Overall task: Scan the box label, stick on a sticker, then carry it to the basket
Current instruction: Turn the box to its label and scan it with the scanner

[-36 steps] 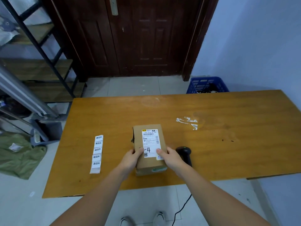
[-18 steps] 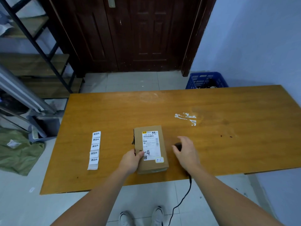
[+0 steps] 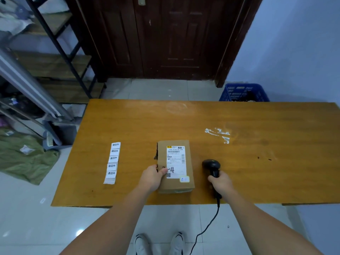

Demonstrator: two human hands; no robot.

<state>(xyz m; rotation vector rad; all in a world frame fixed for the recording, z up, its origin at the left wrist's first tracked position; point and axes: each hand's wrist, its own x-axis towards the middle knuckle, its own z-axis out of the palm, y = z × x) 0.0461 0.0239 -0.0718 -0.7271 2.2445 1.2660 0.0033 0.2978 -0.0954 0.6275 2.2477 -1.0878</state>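
A small cardboard box (image 3: 189, 181) lies flat on the wooden table (image 3: 257, 172), near its front edge. Its white shipping label (image 3: 175, 159) faces up, with a handwritten 4 on it. My left hand (image 3: 152, 176) grips the box's near left edge, thumb on the label. My right hand (image 3: 221, 184) is closed around the handle of a black corded barcode scanner (image 3: 211, 165), just right of the box; the scanner's head points away from me. A strip of white stickers (image 3: 113, 161) lies to the left of the box. The blue basket (image 3: 243, 92) stands on the floor behind the table's far right.
White paper residue (image 3: 219, 134) is stuck to the table right of centre. The scanner cable (image 3: 206, 228) hangs off the front edge. A dark wooden door (image 3: 165, 37) is straight ahead. A metal shelf rack (image 3: 46, 57) and a green cloth (image 3: 24, 157) are on the left.
My right hand left the box, reached right and closed on the scanner's handle. My left hand stayed on the box, which has not moved.
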